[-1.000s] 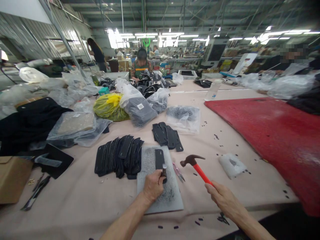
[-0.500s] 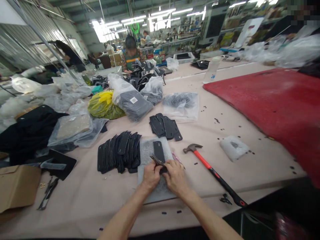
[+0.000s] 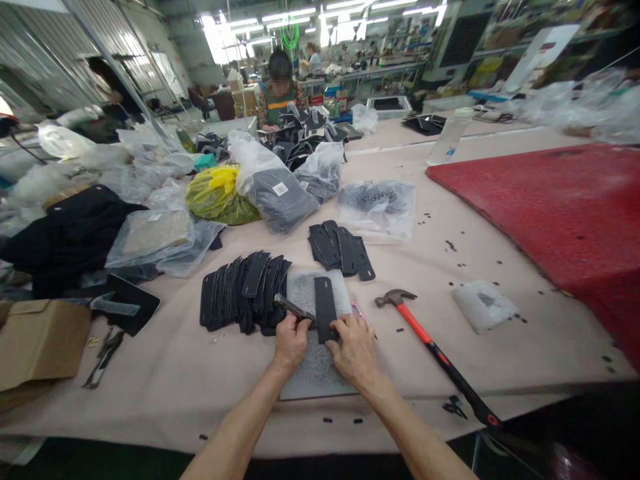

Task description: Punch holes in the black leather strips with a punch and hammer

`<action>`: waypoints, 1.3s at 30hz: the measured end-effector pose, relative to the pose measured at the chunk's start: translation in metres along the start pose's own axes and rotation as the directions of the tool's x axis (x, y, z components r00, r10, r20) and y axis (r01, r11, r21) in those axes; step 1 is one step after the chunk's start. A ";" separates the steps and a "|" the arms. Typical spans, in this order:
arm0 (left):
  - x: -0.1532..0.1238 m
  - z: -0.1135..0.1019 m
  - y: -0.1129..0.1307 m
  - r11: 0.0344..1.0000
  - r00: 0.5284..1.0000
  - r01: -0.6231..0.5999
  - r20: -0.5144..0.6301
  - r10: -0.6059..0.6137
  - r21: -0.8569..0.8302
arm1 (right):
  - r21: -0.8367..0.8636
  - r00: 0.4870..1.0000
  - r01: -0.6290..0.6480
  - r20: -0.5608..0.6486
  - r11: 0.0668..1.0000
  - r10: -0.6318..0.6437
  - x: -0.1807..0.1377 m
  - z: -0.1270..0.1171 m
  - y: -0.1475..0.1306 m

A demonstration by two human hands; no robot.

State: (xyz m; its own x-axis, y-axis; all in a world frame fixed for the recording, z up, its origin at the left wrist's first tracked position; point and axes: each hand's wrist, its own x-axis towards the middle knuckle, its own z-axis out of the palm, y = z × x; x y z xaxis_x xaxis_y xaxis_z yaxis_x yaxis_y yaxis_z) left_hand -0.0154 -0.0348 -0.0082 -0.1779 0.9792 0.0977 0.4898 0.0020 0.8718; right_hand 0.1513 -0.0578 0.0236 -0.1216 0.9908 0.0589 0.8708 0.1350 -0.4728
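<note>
A black rectangular patch (image 3: 325, 305) with a small slot near its top lies on a speckled grey board (image 3: 306, 380). My right hand (image 3: 353, 348) pinches its lower right edge, fingers bent. Left of the patch, my left hand (image 3: 291, 341) grips a slim metal punch (image 3: 296, 308), tilted with its far end up to the left; its near end is hidden by my fingers. A tight row of similar patches (image 3: 234, 293) stands left of the board. A looser fanned group of patches (image 3: 341, 248) lies beyond it. Right of the board rests a claw hammer (image 3: 430, 343) with a red and black handle.
A red sheet (image 3: 540, 200) covers the table's right side. A white plastic packet (image 3: 485, 305) and small black bits lie nearby. Bagged goods (image 3: 283, 197), a yellow bag (image 3: 220, 195) and a cardboard box (image 3: 45, 343) stand left. A person (image 3: 280, 87) sits across the table.
My left hand has moved left with the punch, off the patch. The patch now shows at nearly full length, with my right hand at its lower edge. The camera view has shifted slightly.
</note>
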 end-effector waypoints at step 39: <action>-0.006 -0.006 0.003 0.975 0.999 0.016 0.043 -0.006 -0.223 | -0.122 0.961 -0.231 0.129 0.965 0.246 0.080 0.023 -0.019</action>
State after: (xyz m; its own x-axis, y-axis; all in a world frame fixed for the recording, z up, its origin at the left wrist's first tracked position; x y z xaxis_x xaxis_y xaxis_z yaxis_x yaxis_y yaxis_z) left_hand -0.0178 -0.0417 -0.0032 -0.1442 0.9870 0.0715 0.2840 -0.0279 0.9584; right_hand 0.1144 0.0189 0.0166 0.0355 0.9842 -0.1733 0.9268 -0.0973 -0.3627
